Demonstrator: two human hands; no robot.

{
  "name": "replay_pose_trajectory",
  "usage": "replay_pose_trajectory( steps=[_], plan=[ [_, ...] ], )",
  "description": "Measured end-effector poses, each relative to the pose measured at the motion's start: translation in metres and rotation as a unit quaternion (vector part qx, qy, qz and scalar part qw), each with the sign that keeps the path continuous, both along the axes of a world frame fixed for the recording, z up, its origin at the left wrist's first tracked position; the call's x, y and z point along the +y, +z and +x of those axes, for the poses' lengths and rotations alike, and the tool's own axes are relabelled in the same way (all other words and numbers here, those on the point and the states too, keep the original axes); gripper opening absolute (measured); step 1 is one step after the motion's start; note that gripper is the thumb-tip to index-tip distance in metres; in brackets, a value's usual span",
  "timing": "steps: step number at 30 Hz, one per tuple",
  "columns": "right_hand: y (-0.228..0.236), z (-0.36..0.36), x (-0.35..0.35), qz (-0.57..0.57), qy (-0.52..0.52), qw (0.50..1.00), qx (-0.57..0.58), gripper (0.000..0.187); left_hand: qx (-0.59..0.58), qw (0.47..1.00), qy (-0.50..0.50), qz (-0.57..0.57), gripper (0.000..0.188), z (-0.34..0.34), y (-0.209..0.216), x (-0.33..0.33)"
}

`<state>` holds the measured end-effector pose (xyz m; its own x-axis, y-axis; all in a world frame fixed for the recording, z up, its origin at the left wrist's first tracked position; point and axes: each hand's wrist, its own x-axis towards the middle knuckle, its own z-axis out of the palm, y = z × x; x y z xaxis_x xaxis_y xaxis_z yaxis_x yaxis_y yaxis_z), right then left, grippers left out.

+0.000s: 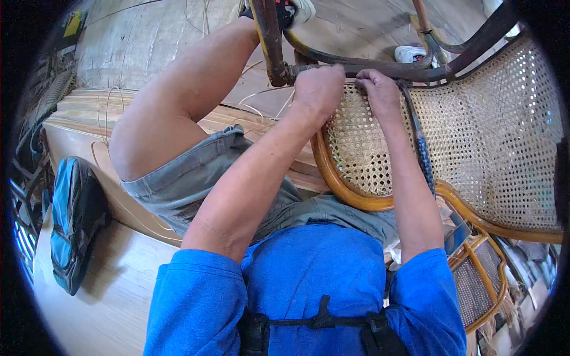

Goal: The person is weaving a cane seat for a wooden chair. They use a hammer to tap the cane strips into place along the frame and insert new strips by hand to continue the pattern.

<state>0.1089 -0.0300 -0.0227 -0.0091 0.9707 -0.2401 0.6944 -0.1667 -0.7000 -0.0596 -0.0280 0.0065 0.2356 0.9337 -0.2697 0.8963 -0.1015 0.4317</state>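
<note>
A cane-webbed chair (362,142) with a bent, honey-coloured frame lies tipped across my lap. My left hand (320,89) is closed at the dark rail (350,70) along the far edge of the webbing. Its fingertips are turned away, so what they grip is hidden. Beside it, my right hand (381,94) is closed, thumb and fingers pinched together just below the same rail. Whatever is in that pinch is too small to make out. Right of this hand, a long dark rod (423,151) with a blue-and-black patterned section lies across the webbing.
Dark curved chair legs (270,41) rise beyond my hands. Stacked boards (89,115) lie left of my bent leg, with thin loose strands (255,110) nearby. A blue-and-black backpack (71,225) rests at left. Another cane-panelled frame (481,279) and scraps lie at lower right.
</note>
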Motion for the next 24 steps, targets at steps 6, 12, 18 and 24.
replay_pose_trajectory(
  steps=[6, 12, 18, 24],
  plan=[
    [0.002, -0.007, -0.003, -0.027, 0.006, 0.999, -0.042, 0.015, -0.005, 0.984, 0.168, -0.064, 0.022, -0.043, 0.007, -0.005],
    [0.004, -0.011, -0.009, 0.031, 0.026, 0.995, -0.089, 0.017, 0.018, 0.968, 0.209, -0.137, 0.025, -0.053, 0.018, -0.017],
    [-0.004, -0.016, -0.010, 0.073, 0.021, 0.986, -0.146, 0.018, 0.054, 0.959, 0.214, -0.176, 0.023, -0.054, 0.009, -0.027],
    [-0.009, -0.014, -0.013, 0.125, 0.063, 0.976, -0.167, 0.018, -0.080, 0.893, 0.354, -0.264, 0.015, -0.068, -0.012, -0.039]
  ],
)
